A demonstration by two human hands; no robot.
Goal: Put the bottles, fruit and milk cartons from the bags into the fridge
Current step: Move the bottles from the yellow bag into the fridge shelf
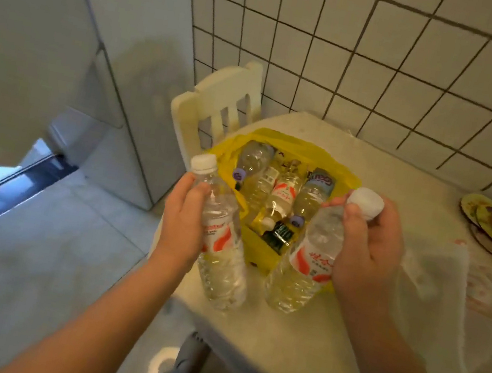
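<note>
My left hand (pixel 183 218) grips a clear water bottle (pixel 221 247) with a white cap and a red-and-white label, held upright over the table's near edge. In my right hand (pixel 367 249) is a second bottle (pixel 305 274) of the same kind, tilted so its cap points right. Between and beyond the two lies an open yellow bag (pixel 262 254) on the table, with several more bottles (pixel 282 195) lying inside, two of them purple-capped, plus a small dark item (pixel 279 234). The white fridge (pixel 35 37) stands at the left with its doors closed.
A white chair (pixel 215 106) stands between the fridge and the table (pixel 346 317), which has a pale cloth. Round coasters (pixel 485 226) lie at the table's far right. A tiled wall (pixel 389 63) runs behind. Pale floor tiles fill the lower left.
</note>
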